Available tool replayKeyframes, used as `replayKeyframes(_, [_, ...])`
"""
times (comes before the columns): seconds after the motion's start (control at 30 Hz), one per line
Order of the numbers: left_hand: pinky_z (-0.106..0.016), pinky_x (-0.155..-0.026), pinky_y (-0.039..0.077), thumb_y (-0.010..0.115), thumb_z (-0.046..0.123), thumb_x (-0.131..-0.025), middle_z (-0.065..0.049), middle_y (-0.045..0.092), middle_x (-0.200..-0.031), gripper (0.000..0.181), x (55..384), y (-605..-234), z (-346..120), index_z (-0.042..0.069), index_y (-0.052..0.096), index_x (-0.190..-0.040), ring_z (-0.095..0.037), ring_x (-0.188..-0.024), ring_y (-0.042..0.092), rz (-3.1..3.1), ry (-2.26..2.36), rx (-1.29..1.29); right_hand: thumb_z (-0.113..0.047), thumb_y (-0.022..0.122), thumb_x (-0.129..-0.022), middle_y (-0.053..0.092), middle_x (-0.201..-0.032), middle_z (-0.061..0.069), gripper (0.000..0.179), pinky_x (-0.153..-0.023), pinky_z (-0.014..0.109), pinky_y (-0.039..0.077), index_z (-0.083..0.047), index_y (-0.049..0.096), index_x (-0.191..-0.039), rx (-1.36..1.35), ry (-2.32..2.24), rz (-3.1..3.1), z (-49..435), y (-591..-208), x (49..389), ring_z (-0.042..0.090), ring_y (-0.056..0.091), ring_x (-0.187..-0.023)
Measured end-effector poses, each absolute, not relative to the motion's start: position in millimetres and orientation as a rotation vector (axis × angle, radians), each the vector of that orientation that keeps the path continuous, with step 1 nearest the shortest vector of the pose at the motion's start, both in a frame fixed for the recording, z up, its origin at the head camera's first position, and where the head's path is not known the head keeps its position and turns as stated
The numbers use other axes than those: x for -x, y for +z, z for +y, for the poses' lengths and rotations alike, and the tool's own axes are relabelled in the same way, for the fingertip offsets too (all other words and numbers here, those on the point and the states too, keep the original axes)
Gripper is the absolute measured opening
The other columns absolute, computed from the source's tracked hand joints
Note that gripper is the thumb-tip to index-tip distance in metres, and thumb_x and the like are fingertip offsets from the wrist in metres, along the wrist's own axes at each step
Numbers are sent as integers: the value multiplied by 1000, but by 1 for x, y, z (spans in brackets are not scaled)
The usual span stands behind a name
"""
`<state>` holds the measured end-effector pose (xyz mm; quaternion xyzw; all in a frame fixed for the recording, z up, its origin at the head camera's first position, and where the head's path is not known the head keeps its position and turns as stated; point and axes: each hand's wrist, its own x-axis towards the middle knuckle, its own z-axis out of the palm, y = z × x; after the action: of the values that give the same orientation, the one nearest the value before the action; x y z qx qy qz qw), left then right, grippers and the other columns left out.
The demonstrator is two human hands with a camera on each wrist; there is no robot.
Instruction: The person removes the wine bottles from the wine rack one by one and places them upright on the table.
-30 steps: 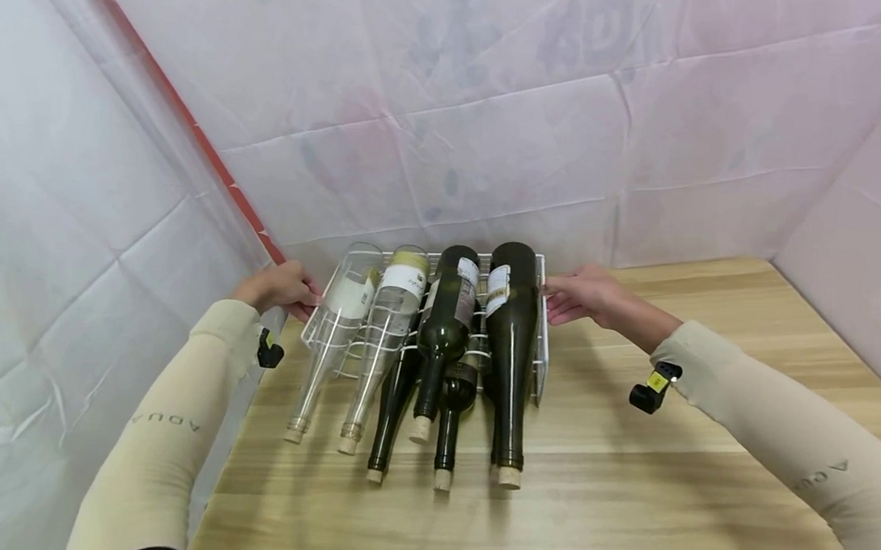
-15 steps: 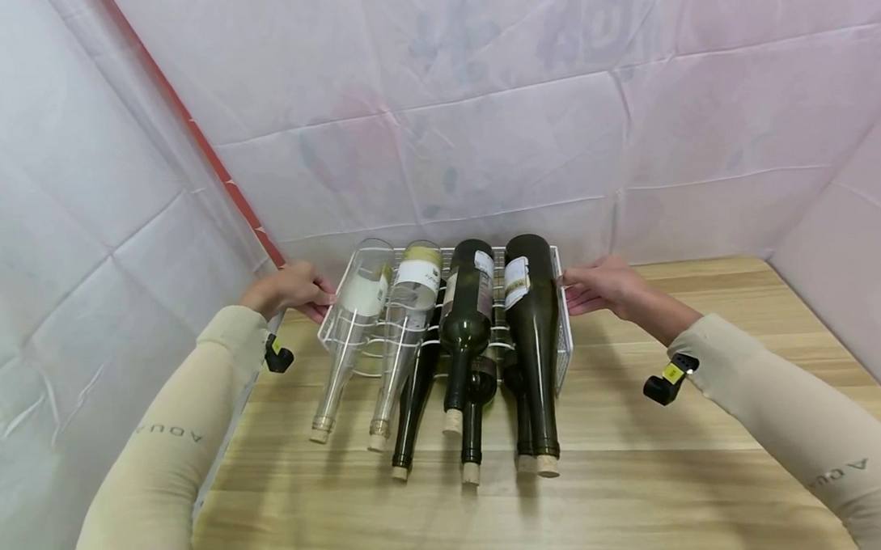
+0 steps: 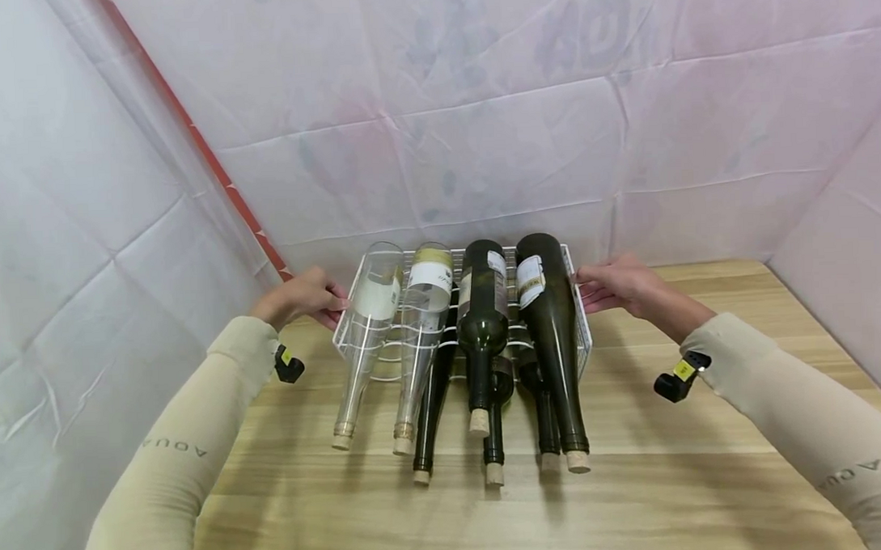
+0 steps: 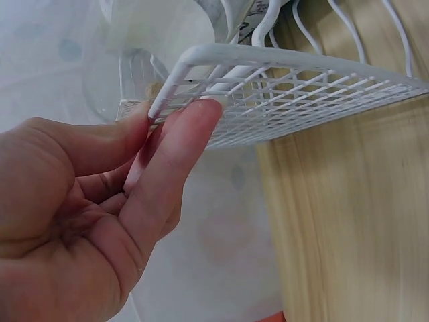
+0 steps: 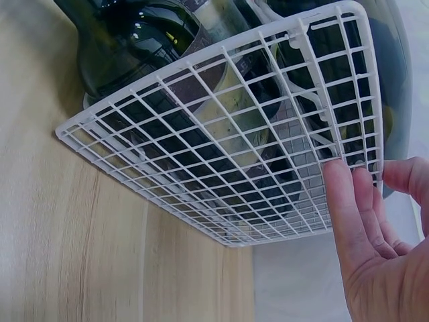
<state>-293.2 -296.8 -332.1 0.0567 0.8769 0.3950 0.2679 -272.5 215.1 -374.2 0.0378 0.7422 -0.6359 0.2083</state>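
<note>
A white wire wine rack stands near the back of the table. Across its top lie two clear bottles at the left and two dark green bottles at the right, corked necks towards me. Several dark bottles lie on a lower level, partly hidden. My left hand pinches the rack's left side near its back corner, thumb and fingers on the wire in the left wrist view. On the opposite side my right hand grips the mesh with fingertips and thumb. Whether the rack touches the table cannot be told.
The pale wooden table extends in front of the rack and to its right. Close behind hangs a white sheet wall, and another sheet runs along the left, with a red strip at their corner.
The rack with its bottles has shifted to the right, both hands moving along with it and keeping their hold. The bottles stay in the same order.
</note>
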Motion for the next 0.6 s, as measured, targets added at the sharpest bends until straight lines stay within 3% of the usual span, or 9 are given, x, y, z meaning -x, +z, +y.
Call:
replayKeyframes(0.27, [-30,-70,66,62,2,-101,-11,69,-80,26,293,-340,-301,-19,64,-117,-14,-69,68,2352,1116,-149,-14,52,-105,75,-76,-2,34,-73,28,65,-23,74,-80,-103,-1758,2040,216,-375,273,12,75,-71])
replayKeyframes(0.6, [-30,-74,65,63,5,-102,-6,71,-82,28,297,-344,-308,-16,65,-120,-14,-72,69,2320,1170,-161,-16,51,-106,75,-77,-6,34,-73,25,65,-25,72,-81,-83,-1720,2091,216,-374,271,7,74,-72])
